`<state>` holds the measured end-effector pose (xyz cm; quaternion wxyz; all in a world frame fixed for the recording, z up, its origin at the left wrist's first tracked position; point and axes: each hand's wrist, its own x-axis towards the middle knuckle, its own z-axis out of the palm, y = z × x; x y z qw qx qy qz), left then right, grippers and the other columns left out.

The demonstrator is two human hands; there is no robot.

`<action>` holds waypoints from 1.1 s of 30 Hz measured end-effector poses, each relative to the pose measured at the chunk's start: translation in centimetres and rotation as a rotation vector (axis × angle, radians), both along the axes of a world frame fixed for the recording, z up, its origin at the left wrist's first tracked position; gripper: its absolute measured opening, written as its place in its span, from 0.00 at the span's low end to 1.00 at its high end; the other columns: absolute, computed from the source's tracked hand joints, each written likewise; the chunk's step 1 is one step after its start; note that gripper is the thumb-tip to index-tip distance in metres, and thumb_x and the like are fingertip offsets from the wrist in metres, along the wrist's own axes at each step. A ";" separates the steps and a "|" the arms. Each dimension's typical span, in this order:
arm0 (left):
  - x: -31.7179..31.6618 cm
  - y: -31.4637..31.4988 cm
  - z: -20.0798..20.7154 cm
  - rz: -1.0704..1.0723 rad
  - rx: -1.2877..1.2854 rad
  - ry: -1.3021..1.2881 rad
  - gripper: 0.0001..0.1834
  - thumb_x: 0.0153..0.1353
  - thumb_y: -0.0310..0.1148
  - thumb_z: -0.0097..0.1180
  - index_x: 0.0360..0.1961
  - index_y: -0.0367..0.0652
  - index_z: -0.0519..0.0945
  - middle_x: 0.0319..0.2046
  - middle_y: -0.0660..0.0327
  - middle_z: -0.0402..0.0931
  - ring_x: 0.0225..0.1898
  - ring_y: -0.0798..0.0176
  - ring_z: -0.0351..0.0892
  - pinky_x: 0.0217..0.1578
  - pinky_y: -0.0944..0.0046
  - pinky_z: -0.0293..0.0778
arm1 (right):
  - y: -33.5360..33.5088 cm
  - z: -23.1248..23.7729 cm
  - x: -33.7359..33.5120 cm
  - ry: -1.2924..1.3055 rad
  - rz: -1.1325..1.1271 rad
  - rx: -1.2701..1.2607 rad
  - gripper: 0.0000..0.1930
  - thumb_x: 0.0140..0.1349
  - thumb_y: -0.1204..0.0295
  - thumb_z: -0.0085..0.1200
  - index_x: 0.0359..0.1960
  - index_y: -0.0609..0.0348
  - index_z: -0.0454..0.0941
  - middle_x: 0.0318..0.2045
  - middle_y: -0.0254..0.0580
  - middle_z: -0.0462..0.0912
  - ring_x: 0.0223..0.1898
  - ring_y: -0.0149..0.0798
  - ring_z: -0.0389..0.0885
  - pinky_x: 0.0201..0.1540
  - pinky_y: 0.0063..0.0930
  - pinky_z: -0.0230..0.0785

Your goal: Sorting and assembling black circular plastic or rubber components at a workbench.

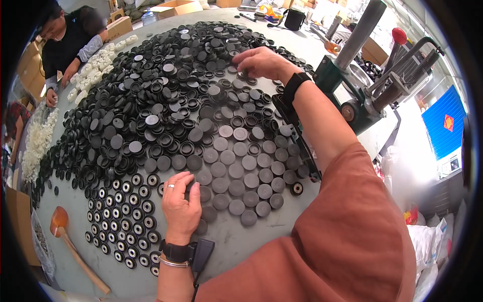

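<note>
My left hand (180, 209) is low over the table, between rows of flat dark grey round caps (237, 187) and a group of black wheels with metal centres (125, 212). Its fingers are bent toward the thumb, and a black cap (190, 185) shows between them. Farther off, my right hand (264, 63) reaches over the far part of a big heap of black round caps (151, 108), fingers stretched to the left and somewhat apart. No object shows in that hand, though its palm side is partly hidden. Some heaped caps lie hollow side up.
A green hand press (334, 83) with a red-knobbed lever (399, 35) stands at the right. A mallet (75, 246) lies near left. White plastic parts (95, 68) are piled far left, beside a co-worker (70, 43). A lone wheel (297, 189) sits by the press.
</note>
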<state>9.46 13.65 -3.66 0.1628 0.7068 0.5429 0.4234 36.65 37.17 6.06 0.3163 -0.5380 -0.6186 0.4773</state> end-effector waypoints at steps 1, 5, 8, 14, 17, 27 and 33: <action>0.1 0.0 0.0 -0.004 -0.002 -0.012 0.08 0.53 0.25 0.52 0.35 0.35 0.75 0.38 0.54 0.74 0.42 0.55 0.72 0.44 0.62 0.67 | -0.1 0.1 0.2 0.000 -0.005 0.003 0.12 0.51 0.77 0.51 0.39 0.62 0.79 0.28 0.36 0.77 0.23 0.26 0.71 0.25 0.19 0.70; 0.1 -0.1 0.2 0.057 0.021 -0.228 0.08 0.56 0.24 0.49 0.36 0.34 0.75 0.38 0.55 0.74 0.41 0.59 0.72 0.44 0.63 0.67 | -3.1 1.0 -2.8 -0.212 -0.053 0.243 0.12 0.51 0.69 0.54 0.36 0.62 0.80 0.28 0.38 0.80 0.23 0.28 0.76 0.28 0.22 0.73; -0.1 -0.6 0.4 0.077 0.039 -0.489 0.11 0.59 0.23 0.44 0.42 0.32 0.74 0.39 0.56 0.73 0.37 0.65 0.74 0.40 0.69 0.70 | -9.7 -1.0 -10.1 -0.102 0.218 0.198 0.12 0.46 0.65 0.58 0.29 0.59 0.81 0.21 0.39 0.80 0.22 0.28 0.78 0.27 0.23 0.71; -0.5 -0.3 -1.0 0.005 -0.091 -0.729 0.15 0.60 0.22 0.45 0.49 0.30 0.68 0.37 0.56 0.74 0.32 0.68 0.76 0.32 0.71 0.75 | -16.9 -3.1 -14.7 -0.125 0.451 0.208 0.14 0.49 0.64 0.56 0.29 0.64 0.76 0.23 0.46 0.80 0.26 0.39 0.80 0.32 0.29 0.71; -0.6 -0.5 -0.4 0.087 -0.152 -0.847 0.12 0.61 0.23 0.44 0.45 0.32 0.70 0.36 0.56 0.74 0.29 0.70 0.76 0.31 0.73 0.74 | -13.2 -1.8 -12.9 -0.325 0.403 0.432 0.13 0.51 0.63 0.54 0.26 0.61 0.78 0.20 0.45 0.79 0.26 0.40 0.80 0.31 0.31 0.71; -0.1 0.1 -0.9 0.122 -0.207 -0.690 0.10 0.61 0.28 0.46 0.42 0.35 0.72 0.30 0.60 0.75 0.23 0.76 0.71 0.22 0.77 0.69 | 6.2 -4.6 -3.8 -0.889 -0.083 0.560 0.25 0.53 0.57 0.50 0.44 0.67 0.73 0.42 0.58 0.75 0.48 0.49 0.73 0.51 0.35 0.63; -0.2 0.2 -0.9 0.140 -0.175 -0.516 0.08 0.60 0.25 0.47 0.40 0.34 0.73 0.28 0.60 0.76 0.21 0.77 0.71 0.22 0.77 0.68 | 11.4 -2.6 -13.2 -0.764 0.099 0.736 0.31 0.53 0.53 0.49 0.50 0.67 0.66 0.43 0.60 0.74 0.49 0.52 0.72 0.52 0.38 0.63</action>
